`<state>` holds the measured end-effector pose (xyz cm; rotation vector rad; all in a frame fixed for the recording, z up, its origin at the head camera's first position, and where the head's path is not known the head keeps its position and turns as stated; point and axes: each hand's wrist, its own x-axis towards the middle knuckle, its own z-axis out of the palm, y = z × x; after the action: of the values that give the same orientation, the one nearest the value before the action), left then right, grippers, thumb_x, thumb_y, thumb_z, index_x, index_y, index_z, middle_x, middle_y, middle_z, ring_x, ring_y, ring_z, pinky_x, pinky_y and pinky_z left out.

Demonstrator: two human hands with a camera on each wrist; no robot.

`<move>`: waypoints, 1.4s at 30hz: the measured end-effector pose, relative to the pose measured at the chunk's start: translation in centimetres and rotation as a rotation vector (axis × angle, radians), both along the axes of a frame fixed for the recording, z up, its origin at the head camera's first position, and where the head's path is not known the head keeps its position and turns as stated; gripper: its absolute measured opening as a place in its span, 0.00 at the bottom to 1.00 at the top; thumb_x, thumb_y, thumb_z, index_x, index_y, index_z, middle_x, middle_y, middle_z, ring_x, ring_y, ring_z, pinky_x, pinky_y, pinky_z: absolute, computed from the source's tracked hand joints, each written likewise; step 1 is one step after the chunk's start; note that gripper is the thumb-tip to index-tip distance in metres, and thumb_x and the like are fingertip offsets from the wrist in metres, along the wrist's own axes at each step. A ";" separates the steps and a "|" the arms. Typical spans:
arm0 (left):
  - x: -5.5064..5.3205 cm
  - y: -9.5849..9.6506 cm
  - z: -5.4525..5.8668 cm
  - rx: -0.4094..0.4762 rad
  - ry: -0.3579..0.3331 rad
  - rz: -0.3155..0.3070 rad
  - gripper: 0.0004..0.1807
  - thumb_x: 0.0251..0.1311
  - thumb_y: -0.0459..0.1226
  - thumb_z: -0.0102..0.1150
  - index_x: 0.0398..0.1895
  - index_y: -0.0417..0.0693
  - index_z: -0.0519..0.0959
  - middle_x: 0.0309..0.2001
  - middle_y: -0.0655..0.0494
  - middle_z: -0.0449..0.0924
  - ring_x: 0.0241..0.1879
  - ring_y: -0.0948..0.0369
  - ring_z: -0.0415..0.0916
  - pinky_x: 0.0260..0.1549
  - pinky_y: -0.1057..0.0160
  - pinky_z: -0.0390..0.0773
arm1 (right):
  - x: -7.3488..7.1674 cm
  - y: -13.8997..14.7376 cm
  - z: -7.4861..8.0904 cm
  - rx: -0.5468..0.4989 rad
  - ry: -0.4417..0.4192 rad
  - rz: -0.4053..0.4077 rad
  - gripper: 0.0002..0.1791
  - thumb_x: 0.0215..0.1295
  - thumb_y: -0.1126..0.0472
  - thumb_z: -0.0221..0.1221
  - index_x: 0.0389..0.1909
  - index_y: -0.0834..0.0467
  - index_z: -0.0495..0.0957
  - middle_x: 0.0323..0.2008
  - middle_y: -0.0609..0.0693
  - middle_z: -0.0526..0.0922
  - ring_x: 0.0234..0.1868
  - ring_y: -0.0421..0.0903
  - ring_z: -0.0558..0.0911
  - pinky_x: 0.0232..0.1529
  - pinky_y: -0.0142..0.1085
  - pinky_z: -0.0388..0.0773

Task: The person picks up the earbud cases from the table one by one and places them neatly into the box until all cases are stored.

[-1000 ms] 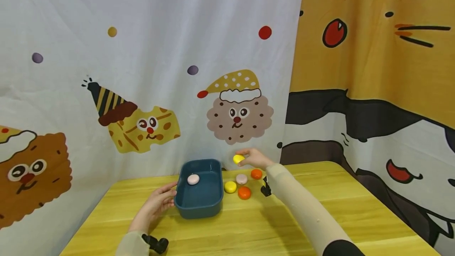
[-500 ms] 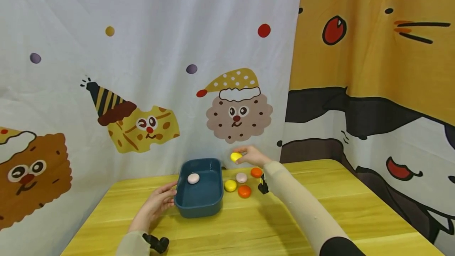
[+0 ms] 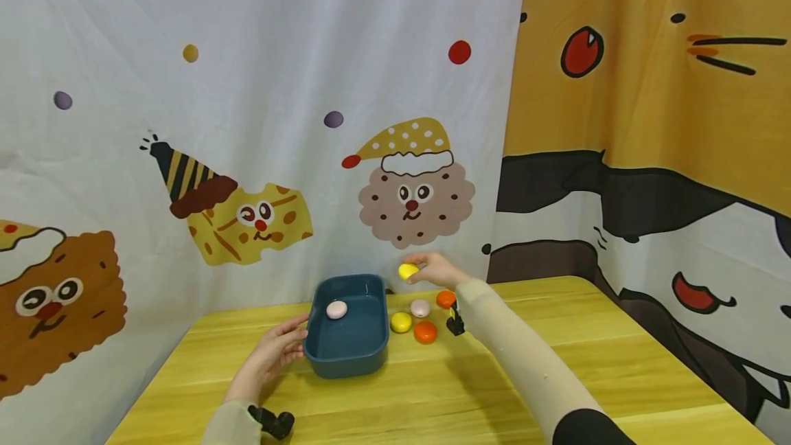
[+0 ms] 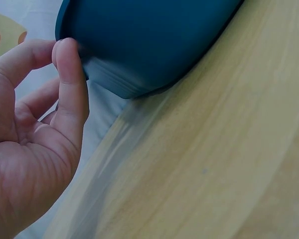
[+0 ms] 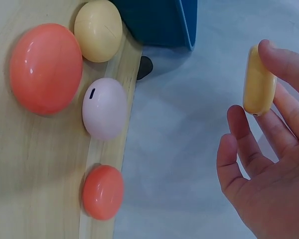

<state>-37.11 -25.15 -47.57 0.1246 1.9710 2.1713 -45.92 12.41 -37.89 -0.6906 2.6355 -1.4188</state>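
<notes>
My right hand (image 3: 435, 270) pinches a yellow rounded disc (image 3: 408, 271) between thumb and fingers, held up past the far right corner of a dark blue rectangular bin (image 3: 346, 366). In the right wrist view the yellow disc (image 5: 259, 82) shows edge-on, and the two outermost fingers are loosely bent away from it. My left hand (image 3: 274, 352) is at the bin's left side. Up close in the left wrist view, thumb and index fingertips touch the wall of the bin (image 4: 149, 45) near its rim. A pale pink disc (image 3: 336, 310) lies inside the bin.
Right of the bin on the wooden table (image 3: 494, 390) lie a yellow disc (image 3: 401, 323), a pink disc (image 3: 420, 308) with a dark slot, and two orange discs, one near (image 3: 425, 332) and one farther (image 3: 445, 299). A printed curtain (image 3: 266, 88) hangs behind the table.
My right hand has drifted a little to the left with the yellow disc still pinched. My left hand, the bin and the discs on the table keep their places.
</notes>
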 end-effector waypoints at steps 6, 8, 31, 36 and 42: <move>0.1 0.0 0.2 -0.002 0.010 -0.015 0.34 0.69 0.33 0.52 0.74 0.35 0.53 0.39 0.50 0.75 0.24 0.65 0.77 0.31 0.69 0.80 | 0.2 -0.6 0.3 0.039 0.015 -0.006 0.29 0.57 0.66 0.66 0.61 0.63 0.74 0.59 0.54 0.77 0.63 0.54 0.71 0.61 0.48 0.69; 0.1 0.0 0.2 0.001 0.016 -0.014 0.33 0.69 0.33 0.52 0.74 0.34 0.53 0.38 0.50 0.76 0.24 0.65 0.76 0.31 0.68 0.80 | 0.1 -0.8 0.3 0.051 0.016 -0.001 0.29 0.58 0.66 0.66 0.62 0.63 0.74 0.60 0.54 0.76 0.63 0.54 0.71 0.61 0.47 0.69; 0.1 -0.2 0.1 0.009 0.013 -0.011 0.34 0.68 0.33 0.54 0.74 0.34 0.53 0.40 0.50 0.74 0.25 0.65 0.76 0.32 0.68 0.81 | -0.2 -3.0 0.2 0.037 0.018 0.027 0.27 0.58 0.66 0.66 0.60 0.62 0.76 0.59 0.55 0.76 0.60 0.54 0.73 0.57 0.45 0.73; 0.1 0.0 0.1 0.017 0.020 0.004 0.34 0.68 0.33 0.55 0.73 0.34 0.54 0.39 0.51 0.74 0.25 0.65 0.76 0.31 0.68 0.80 | -0.1 -3.6 0.0 0.022 0.018 0.035 0.26 0.57 0.67 0.66 0.59 0.60 0.77 0.60 0.56 0.76 0.60 0.55 0.73 0.57 0.46 0.72; 0.1 0.0 0.0 0.042 0.022 -0.002 0.35 0.67 0.31 0.54 0.74 0.33 0.53 0.37 0.51 0.75 0.24 0.66 0.76 0.29 0.69 0.80 | -0.1 -4.0 -0.1 -0.010 0.002 0.049 0.28 0.56 0.66 0.67 0.60 0.61 0.76 0.60 0.57 0.76 0.62 0.55 0.72 0.58 0.47 0.71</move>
<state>-37.00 -25.16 -47.56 0.1578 1.9363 2.2202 -45.97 8.37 -38.03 -0.7528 2.5959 -1.4208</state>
